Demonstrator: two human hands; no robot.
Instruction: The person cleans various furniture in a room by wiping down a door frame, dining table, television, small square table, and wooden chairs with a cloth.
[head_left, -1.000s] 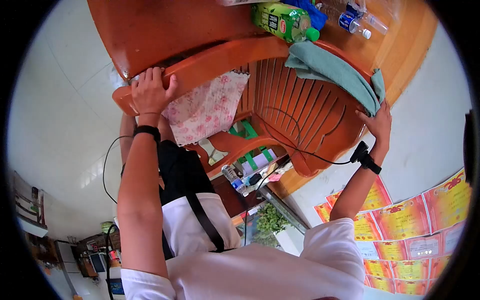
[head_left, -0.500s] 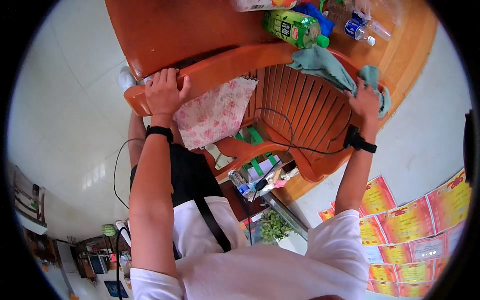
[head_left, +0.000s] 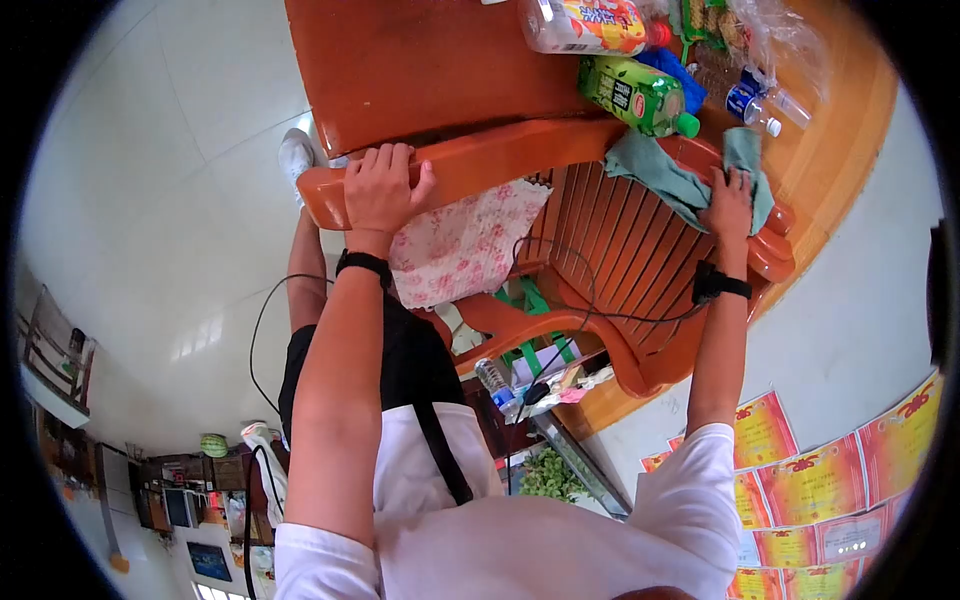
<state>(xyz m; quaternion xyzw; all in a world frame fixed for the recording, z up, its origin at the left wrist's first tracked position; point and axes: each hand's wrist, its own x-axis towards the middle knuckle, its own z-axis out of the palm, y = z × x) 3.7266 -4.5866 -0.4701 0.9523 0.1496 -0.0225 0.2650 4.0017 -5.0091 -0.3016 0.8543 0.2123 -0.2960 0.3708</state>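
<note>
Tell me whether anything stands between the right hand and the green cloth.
Nothing visible does: the right hand rests directly on the green cloth. The green bottle lies near the cloth's opposite end, not between them.

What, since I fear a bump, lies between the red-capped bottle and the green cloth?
In the head view, a green bottle lies on its side between the red-capped bottle and the green cloth; whether it touches the cloth is unclear.

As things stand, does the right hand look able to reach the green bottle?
Probably yes: the green bottle lies close by, its cap toward the right hand, with only the green cloth and chair rail between. The hand would first leave the cloth.
</note>
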